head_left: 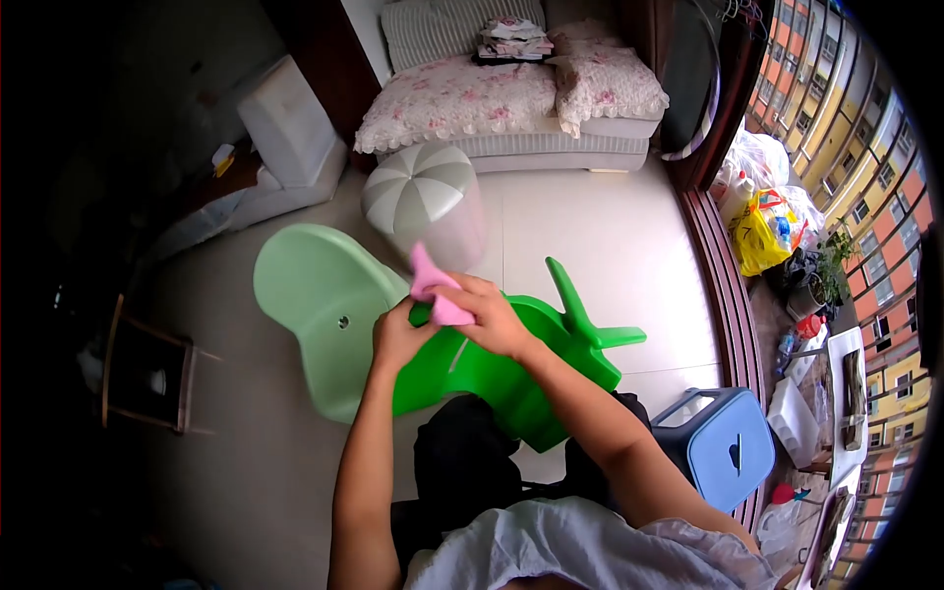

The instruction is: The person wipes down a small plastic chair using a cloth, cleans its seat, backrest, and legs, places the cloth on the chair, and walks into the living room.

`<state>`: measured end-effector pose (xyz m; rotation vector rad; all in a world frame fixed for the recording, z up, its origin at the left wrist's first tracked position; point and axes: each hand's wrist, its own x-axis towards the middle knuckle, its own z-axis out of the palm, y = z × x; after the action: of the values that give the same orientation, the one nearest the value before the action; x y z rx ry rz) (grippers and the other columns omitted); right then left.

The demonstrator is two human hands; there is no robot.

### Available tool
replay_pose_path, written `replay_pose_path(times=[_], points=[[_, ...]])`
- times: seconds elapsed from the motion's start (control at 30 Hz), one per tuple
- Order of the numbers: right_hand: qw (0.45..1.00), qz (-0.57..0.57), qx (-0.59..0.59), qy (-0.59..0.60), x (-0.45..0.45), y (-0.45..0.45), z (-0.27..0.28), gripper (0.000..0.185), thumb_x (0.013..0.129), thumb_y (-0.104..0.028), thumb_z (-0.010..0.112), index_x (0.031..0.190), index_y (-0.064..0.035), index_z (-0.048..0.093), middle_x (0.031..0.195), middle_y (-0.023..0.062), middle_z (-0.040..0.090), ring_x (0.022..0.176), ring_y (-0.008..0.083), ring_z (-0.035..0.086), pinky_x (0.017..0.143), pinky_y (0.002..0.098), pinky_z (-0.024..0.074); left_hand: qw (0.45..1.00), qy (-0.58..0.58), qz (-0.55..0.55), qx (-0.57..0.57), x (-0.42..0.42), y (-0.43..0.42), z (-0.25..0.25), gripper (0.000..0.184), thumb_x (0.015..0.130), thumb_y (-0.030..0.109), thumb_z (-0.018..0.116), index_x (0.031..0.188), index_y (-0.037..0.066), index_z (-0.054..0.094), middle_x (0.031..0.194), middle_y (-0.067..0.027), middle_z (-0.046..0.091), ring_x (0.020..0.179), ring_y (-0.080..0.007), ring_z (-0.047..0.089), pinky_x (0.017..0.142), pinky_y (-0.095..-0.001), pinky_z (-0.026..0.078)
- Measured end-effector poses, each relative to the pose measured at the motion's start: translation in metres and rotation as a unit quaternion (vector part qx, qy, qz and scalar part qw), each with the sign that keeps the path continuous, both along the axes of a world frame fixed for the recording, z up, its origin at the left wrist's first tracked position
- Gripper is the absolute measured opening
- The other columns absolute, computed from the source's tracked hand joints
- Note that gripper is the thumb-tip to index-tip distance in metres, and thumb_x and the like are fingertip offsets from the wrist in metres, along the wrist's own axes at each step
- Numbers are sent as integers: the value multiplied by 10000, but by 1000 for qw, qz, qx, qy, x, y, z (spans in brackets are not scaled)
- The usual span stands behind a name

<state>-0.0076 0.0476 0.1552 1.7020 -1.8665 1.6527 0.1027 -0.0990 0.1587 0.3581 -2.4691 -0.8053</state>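
Note:
A pink cloth [433, 280] is bunched in my right hand [497, 317], with one end sticking up past the fingers. My left hand [398, 339] is closed beside it, and a bit of dark green plastic shows between its thumb and forefinger. Under both hands lies a green plastic children's ride-on toy [526, 379], with two horn-like handles pointing right. Its light green seat [329, 315] extends to the left, with a small round metal-looking spot on it. My knees are against the near side of the toy. The undersides of my fingers are hidden.
A round grey-and-white pouffe [423, 192] stands just beyond the toy. A flowered sofa [462, 93] is at the back. To my right is a blue stool [728, 447] by the door track [713, 275], with bags [762, 236] beyond. A wooden chair frame [182, 383] stands left.

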Motion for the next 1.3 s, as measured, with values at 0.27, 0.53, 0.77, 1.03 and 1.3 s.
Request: replay_pose_path(times=[0.27,0.53,0.77,1.03,1.3], points=[[969,-24,139,-201,-21,25,-35,359,769,-154,588,1107,-40,555,1044,158,560,977,325,524,838,375,426,994,-84,63,4,6,13,16,361,676,295,759,772,19,549,663,-137,580,579,-235,560,568,-356,443],[997,-54,-42,-24,-2,5,-33,425,732,-125,616,1135,-29,521,1108,173,550,989,359,519,850,413,412,992,-95,80,-2,8,8,8,398,659,362,755,731,46,525,643,-127,584,588,-320,567,532,-381,438],[934,-219,283,-12,-38,43,-120,444,914,-413,351,1184,-81,467,1169,132,530,1091,288,501,1006,516,271,995,-62,72,12,7,8,6,441,665,403,742,721,33,508,628,-127,577,573,-312,558,533,-381,436],[818,-287,494,63,-51,62,-114,574,914,-441,261,1199,10,475,1203,211,511,1198,324,421,1041,519,194,993,-72,90,2,3,13,10,433,671,433,726,749,53,533,631,-110,589,601,-315,579,540,-385,442],[814,-196,545,56,-43,120,-69,413,789,-344,518,1066,-46,587,1229,179,500,1196,313,418,1019,473,266,996,-66,48,41,15,6,7,392,693,386,721,757,42,544,656,-113,594,588,-286,573,553,-368,444]])
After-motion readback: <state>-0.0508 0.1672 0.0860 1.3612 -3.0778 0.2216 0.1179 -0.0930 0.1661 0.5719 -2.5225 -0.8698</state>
